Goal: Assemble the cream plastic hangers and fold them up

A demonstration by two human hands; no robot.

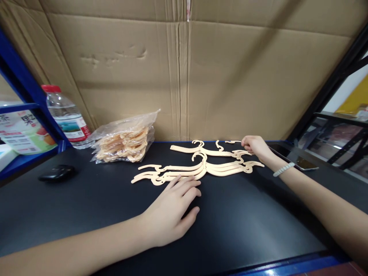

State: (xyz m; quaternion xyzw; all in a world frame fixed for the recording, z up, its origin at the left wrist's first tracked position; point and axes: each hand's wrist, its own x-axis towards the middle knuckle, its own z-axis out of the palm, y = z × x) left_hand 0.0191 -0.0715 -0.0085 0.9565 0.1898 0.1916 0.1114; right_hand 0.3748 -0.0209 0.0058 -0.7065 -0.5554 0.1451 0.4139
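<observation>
Cream plastic folding hangers (184, 170) lie in a group on the dark tabletop, their hooks pointing to the back. My left hand (175, 211) rests palm down with fingers spread, its fingertips against the near edge of this group. Behind it is another hanger (212, 152). A loose hook piece (219, 145) lies beyond that one. At the back right, the fingers of my right hand (254, 146) are pinched on the end of a small cream hanger piece (232, 142); the fingertips are partly hidden.
A clear bag (123, 140) full of cream hanger parts stands at back left. A water bottle (67, 119) and a black mouse (57, 173) are left of it. A phone (301, 163) lies under my right forearm. Cardboard (129, 76) walls the back.
</observation>
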